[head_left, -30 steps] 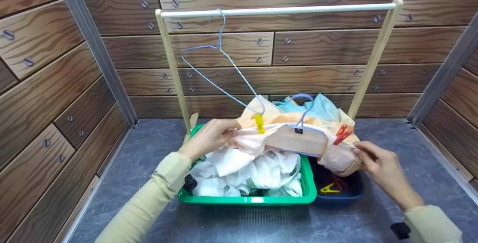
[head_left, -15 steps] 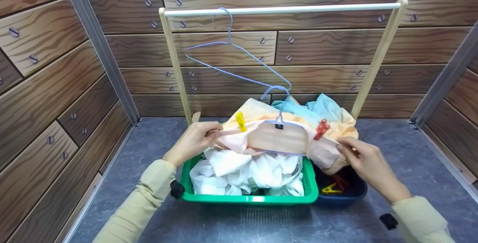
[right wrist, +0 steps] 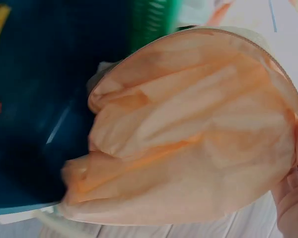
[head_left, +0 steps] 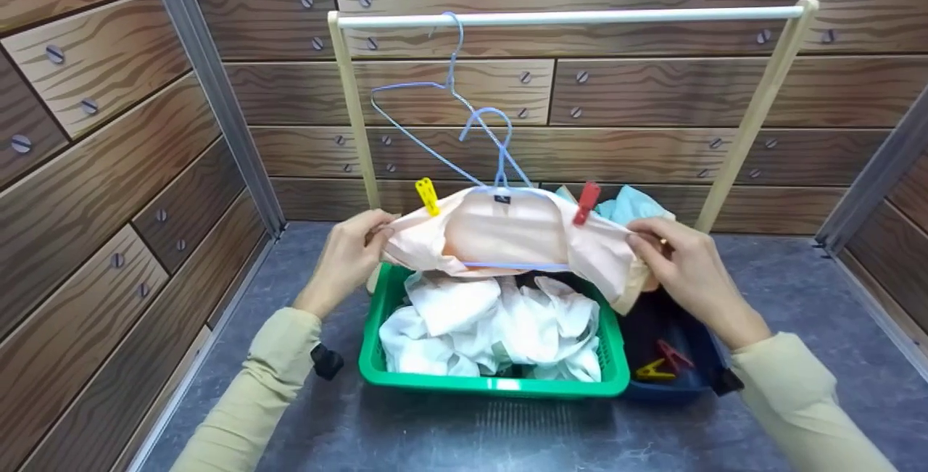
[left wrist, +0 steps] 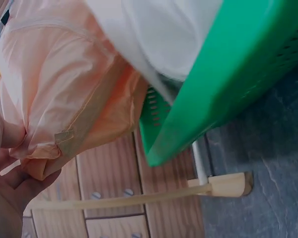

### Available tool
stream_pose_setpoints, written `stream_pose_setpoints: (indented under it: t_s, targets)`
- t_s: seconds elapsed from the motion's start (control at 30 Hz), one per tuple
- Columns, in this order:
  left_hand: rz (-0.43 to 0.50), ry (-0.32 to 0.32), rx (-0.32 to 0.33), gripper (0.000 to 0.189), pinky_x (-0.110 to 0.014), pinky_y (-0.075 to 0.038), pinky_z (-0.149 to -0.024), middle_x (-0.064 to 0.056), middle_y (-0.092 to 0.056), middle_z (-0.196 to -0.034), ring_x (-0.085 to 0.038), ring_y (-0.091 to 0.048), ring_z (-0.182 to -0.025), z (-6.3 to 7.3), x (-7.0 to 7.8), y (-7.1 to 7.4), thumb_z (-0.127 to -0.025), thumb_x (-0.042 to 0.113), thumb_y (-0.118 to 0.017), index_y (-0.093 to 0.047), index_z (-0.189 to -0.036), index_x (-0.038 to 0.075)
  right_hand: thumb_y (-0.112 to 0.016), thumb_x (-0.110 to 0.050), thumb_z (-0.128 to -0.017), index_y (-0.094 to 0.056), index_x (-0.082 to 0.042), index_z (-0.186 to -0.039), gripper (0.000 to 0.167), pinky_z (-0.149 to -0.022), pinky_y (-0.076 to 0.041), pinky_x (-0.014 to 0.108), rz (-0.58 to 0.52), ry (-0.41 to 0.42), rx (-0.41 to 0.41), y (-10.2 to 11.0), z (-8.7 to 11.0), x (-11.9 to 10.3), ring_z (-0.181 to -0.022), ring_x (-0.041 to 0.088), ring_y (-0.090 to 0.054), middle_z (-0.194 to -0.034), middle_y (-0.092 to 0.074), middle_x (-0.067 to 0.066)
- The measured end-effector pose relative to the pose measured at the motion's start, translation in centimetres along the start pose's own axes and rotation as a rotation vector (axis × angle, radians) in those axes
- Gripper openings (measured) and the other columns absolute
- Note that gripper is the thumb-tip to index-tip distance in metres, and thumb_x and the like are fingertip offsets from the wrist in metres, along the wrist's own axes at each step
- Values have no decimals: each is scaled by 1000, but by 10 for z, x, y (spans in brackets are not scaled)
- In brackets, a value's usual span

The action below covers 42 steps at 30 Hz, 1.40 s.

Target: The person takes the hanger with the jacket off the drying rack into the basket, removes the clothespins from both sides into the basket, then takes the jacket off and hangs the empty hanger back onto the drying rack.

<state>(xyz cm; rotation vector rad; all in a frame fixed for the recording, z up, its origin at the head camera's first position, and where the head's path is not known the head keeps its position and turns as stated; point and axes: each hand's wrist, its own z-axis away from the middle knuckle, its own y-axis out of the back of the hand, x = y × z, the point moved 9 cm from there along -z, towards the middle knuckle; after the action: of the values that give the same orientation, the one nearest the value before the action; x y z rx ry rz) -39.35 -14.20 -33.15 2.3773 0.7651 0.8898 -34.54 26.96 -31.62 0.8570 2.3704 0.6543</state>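
Note:
A pale peach shirt (head_left: 500, 229) is spread between both hands on a blue wire hanger (head_left: 500, 156), whose lower bar shows through the neck opening. My left hand (head_left: 348, 251) pinches its left shoulder edge; in the left wrist view thumb and fingers grip the peach cloth (left wrist: 54, 99). On the other side my right hand (head_left: 685, 265) pinches the right shoulder edge. A yellow clothespin (head_left: 428, 196) is clipped at the left shoulder and a red clothespin (head_left: 586, 204) at the right. In the right wrist view the orange-peach cloth (right wrist: 188, 134) hangs below the fingers.
Below the shirt stands a green basket (head_left: 493, 385) of white laundry (head_left: 464, 327). Right of it, a dark blue bin (head_left: 696, 341) holds yellow and red clothespins. Behind, a rack with a white rail (head_left: 580, 18) carries a bare hanger (head_left: 413, 85). Light blue cloth (head_left: 631, 204) lies at the back right.
Both hands have lifted the shirt and hanger up and to the left, so the hanger's hook stands higher, overlapping the bare hanger. The bare hanger on the rail has swung back and forth.

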Motion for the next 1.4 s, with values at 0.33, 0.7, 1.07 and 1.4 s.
stream_pose_setpoints:
  t_s: [0.33,0.7,1.07,1.4]
  targets:
    - [14,10,114,9,-27,-41,-59,-3,-67,-86,-12,-52,-68,4,13,34,-93,2,-67,-73,-97,7,-69,-5,-92,-74,-10,-105,15,-58,-36,19,-47,24,58,14,-20,-27,-65,7,-47,-87,-64,-3]
    - [62,179,245,10,-25,-35,-53,1,-53,-70,-14,-46,-60,42,28,43,-89,4,-72,-76,-96,9,-72,1,-88,-75,-9,-104,19,-54,-35,17,-123,-58,155,18,4,-38,-62,7,-45,-81,-60,-2]
    - [68,244,356,12,-25,-41,-52,2,-60,-76,-12,-51,-61,69,31,32,-89,2,-72,-76,-96,10,-72,3,-87,-75,-9,-104,21,-54,-34,17,-142,-137,201,6,33,-40,-65,6,-44,-76,-56,-1]
    - [-12,262,275,17,-27,-43,-54,5,-61,-78,-9,-52,-62,74,30,17,-93,8,-67,-77,-106,13,-69,10,-86,-74,-2,-100,20,-52,-34,16,-179,-178,215,0,48,-39,-62,9,-44,-74,-58,3]
